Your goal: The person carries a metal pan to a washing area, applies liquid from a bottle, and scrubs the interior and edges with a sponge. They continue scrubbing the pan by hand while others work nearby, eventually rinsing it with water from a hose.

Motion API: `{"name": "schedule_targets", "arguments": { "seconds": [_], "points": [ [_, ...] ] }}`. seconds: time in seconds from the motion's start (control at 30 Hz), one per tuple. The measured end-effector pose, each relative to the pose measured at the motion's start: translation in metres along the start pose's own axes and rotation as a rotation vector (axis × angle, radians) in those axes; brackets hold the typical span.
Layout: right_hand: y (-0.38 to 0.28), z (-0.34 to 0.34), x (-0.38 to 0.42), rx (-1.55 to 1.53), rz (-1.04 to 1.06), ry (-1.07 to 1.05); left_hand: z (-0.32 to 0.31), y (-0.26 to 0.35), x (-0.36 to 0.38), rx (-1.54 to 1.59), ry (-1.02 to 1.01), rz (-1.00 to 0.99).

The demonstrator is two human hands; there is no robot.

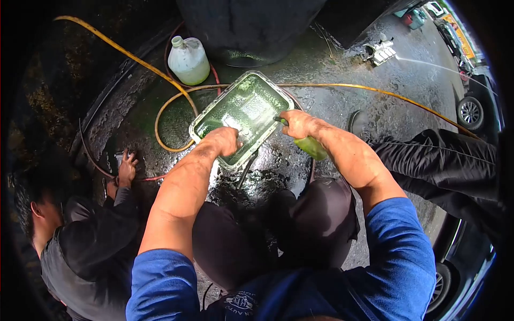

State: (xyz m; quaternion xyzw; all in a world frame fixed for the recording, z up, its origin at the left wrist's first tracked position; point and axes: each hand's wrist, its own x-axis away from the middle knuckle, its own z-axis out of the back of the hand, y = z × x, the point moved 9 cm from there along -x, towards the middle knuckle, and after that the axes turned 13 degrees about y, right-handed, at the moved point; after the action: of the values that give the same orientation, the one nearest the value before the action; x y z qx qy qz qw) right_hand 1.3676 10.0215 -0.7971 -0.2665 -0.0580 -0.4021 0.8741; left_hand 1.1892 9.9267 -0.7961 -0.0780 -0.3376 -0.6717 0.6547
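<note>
A rectangular metal pan (254,154) with a flanged rim rests tilted on the wet ground in front of me; its inside is wet, with greenish foam. My left hand (224,140) is closed in a fist over the pan's near-left part; anything within the fingers is hidden. At the pan's right rim, my right hand (296,125) grips a spray bottle (310,148) of yellow-green liquid by its neck, with the nozzle pointing over the pan.
A translucent jug (188,61) stands behind the pan, near a large dark drum (246,27). A yellow hose (342,85) loops across the ground. On the left a person (91,235) crouches; another person's leg (433,155) is at right. A metal engine part (381,51) lies farther back.
</note>
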Motion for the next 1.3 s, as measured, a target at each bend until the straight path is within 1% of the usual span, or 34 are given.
{"name": "schedule_targets", "arguments": {
  "seconds": [0.03,0.07,0.1,0.13,0.17,0.2,0.23,0.27,0.33,0.4,0.43,0.57,0.67,0.77,0.8,0.87,0.9,0.93,1.0,1.07,1.1,1.13,1.17,1.2,1.23,1.27,1.3],
  "points": [
    [-0.004,0.004,0.006,-0.039,0.003,0.012,0.002,-0.007,-0.021,-0.088,0.115,-0.055],
    [-0.014,0.013,0.014,-0.006,-0.036,-0.041,-0.01,-0.018,-0.047,-0.142,0.159,-0.03],
    [-0.018,0.017,0.018,-0.034,0.002,-0.044,-0.017,-0.018,-0.063,-0.13,0.204,-0.06],
    [-0.019,0.02,0.023,-0.064,0.013,-0.049,-0.027,-0.01,-0.075,-0.195,0.159,-0.094],
    [-0.021,0.031,0.032,-0.056,-0.041,-0.027,-0.044,-0.008,-0.094,-0.204,0.198,-0.147],
    [-0.02,0.035,0.037,-0.084,-0.037,-0.043,-0.052,0.0,-0.101,-0.209,0.206,-0.149],
    [-0.023,0.042,0.044,-0.102,-0.059,-0.098,-0.063,0.008,-0.11,-0.212,0.22,-0.204],
    [-0.026,0.051,0.051,-0.139,-0.042,-0.07,-0.074,0.01,-0.117,-0.225,0.137,-0.18],
    [-0.022,0.057,0.065,-0.151,-0.056,-0.044,-0.09,0.012,-0.125,-0.225,0.14,-0.176],
    [-0.014,0.061,0.08,-0.154,-0.082,-0.036,-0.111,0.013,-0.13,-0.426,0.124,-0.217],
    [-0.01,0.059,0.086,-0.153,-0.093,-0.037,-0.113,0.013,-0.132,-0.402,0.2,-0.205],
    [0.001,0.057,0.098,-0.152,-0.106,-0.021,-0.125,-0.003,-0.136,-0.358,0.199,-0.109],
    [0.002,0.063,0.099,-0.15,-0.117,-0.019,-0.123,-0.009,-0.131,-0.286,0.262,-0.094],
    [-0.007,0.065,0.095,-0.146,-0.098,-0.009,-0.125,-0.028,-0.14,-0.273,0.141,-0.002],
    [-0.012,0.067,0.093,-0.143,-0.083,0.006,-0.1,-0.024,-0.132,-0.14,0.227,0.05],
    [-0.023,0.069,0.083,-0.14,-0.055,0.018,-0.079,-0.035,-0.145,0.315,0.317,0.145],
    [-0.028,0.069,0.075,-0.139,-0.04,0.017,-0.093,-0.05,-0.151,1.132,0.254,0.33],
    [-0.035,0.069,0.066,-0.136,-0.026,0.019,-0.072,-0.036,-0.135,1.407,0.229,0.394],
    [-0.053,0.07,0.047,-0.127,0.019,0.023,-0.032,-0.023,-0.119,1.825,0.296,0.303],
    [-0.073,0.07,0.03,-0.099,0.017,-0.004,-0.014,-0.022,-0.104,1.943,0.312,0.321],
    [-0.086,0.073,0.024,-0.056,0.027,0.01,-0.009,-0.025,-0.099,1.978,0.352,0.32],
    [-0.098,0.075,0.017,-0.011,0.039,0.026,-0.014,-0.029,-0.1,2.085,0.346,0.394],
    [-0.106,0.08,0.014,-0.024,0.005,0.069,-0.018,-0.04,-0.094,2.052,0.358,0.458],
    [-0.114,0.081,0.008,-0.022,-0.012,0.063,-0.017,-0.045,-0.081,2.017,0.369,0.522],
    [-0.119,0.076,0.001,-0.011,-0.02,0.045,-0.018,-0.046,-0.08,2.129,0.299,0.459],
    [-0.123,0.07,-0.006,0.0,-0.029,0.025,-0.021,-0.049,-0.082,2.198,0.288,0.475],
    [-0.126,0.064,-0.01,-0.031,-0.045,0.0,-0.025,-0.056,-0.087,2.244,0.27,0.436]
  ]
}}
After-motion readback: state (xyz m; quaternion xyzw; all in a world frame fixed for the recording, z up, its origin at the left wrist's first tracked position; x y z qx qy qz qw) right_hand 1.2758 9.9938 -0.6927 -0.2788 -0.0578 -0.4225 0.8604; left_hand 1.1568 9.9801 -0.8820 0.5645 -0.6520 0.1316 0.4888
